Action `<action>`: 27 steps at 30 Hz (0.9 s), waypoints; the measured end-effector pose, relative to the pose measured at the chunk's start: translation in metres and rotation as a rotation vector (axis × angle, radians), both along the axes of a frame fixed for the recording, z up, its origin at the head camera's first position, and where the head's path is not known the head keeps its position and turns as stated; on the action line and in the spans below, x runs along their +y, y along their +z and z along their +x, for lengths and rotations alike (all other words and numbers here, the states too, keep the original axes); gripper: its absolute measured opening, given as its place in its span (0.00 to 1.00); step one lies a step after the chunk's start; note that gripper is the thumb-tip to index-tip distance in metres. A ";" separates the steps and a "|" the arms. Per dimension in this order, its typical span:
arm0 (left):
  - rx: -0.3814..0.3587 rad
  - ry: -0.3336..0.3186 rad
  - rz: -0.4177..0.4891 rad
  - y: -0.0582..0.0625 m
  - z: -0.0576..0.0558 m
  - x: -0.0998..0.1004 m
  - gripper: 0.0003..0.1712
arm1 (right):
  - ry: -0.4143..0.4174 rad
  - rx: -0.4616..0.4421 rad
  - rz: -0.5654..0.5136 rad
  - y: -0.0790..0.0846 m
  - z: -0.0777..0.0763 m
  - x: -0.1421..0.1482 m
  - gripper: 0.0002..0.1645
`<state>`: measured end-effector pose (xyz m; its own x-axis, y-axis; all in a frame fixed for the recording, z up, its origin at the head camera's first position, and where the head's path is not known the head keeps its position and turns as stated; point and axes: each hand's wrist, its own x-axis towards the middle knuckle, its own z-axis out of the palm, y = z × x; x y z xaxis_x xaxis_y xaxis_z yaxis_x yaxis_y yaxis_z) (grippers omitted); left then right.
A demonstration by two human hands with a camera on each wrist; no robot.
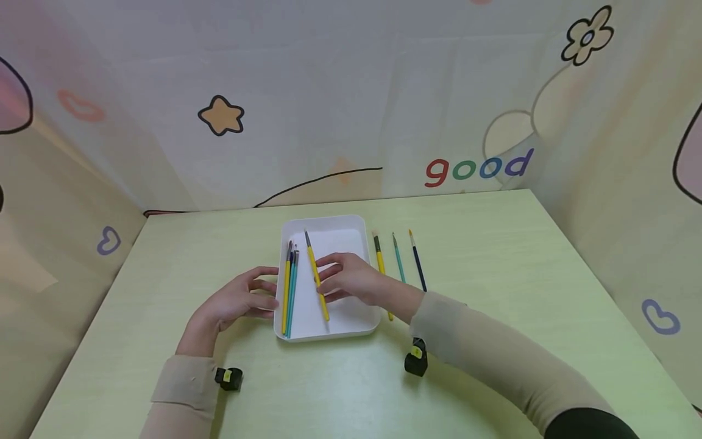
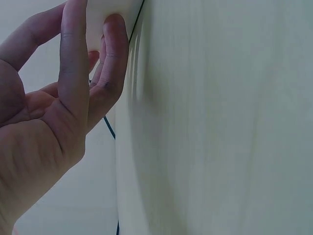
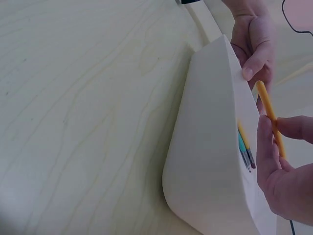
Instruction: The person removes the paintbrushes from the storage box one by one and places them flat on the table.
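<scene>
Right grip [image 1: 347,277] pinches a brush [image 1: 312,257] whose bristles [image 1: 305,231] only head view shows.

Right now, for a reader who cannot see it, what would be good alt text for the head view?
A person's right hand holds a yellow paintbrush over a white tray, while the left hand rests against the tray's left side. More brushes lie along that side inside the tray; three others lie on the table to its right.
</scene>
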<state>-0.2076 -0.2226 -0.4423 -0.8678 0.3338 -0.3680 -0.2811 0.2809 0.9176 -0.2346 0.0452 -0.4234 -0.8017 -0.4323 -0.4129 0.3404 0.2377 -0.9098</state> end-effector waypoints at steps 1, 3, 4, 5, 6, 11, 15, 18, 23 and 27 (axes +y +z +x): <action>0.001 0.000 0.000 0.000 0.000 0.000 0.46 | 0.000 0.004 -0.001 0.001 0.000 0.002 0.35; 0.004 0.000 0.002 0.001 0.000 0.000 0.46 | -0.003 0.006 0.003 0.002 0.001 0.007 0.35; 0.007 -0.001 0.000 0.001 0.000 0.001 0.46 | -0.005 0.007 0.006 0.003 0.001 0.009 0.35; 0.010 -0.002 -0.002 0.001 0.000 0.001 0.45 | -0.008 0.007 0.008 0.003 0.001 0.011 0.35; 0.013 -0.003 -0.003 0.001 0.000 0.001 0.45 | -0.011 0.008 0.011 0.004 0.001 0.014 0.35; 0.029 -0.009 -0.014 0.000 0.000 0.001 0.44 | -0.026 0.015 0.008 0.004 0.001 0.025 0.35; 0.034 -0.010 -0.022 -0.001 0.001 0.001 0.44 | -0.039 0.026 -0.009 0.002 0.002 0.034 0.34; 0.035 -0.014 -0.032 -0.001 0.001 0.002 0.44 | -0.047 0.031 -0.017 0.002 0.004 0.041 0.34; 0.042 -0.026 -0.052 0.001 0.003 0.004 0.45 | -0.037 0.040 -0.013 0.004 0.007 0.051 0.34; 0.052 -0.032 -0.059 0.001 0.004 0.005 0.46 | -0.016 0.052 -0.019 0.004 0.009 0.059 0.33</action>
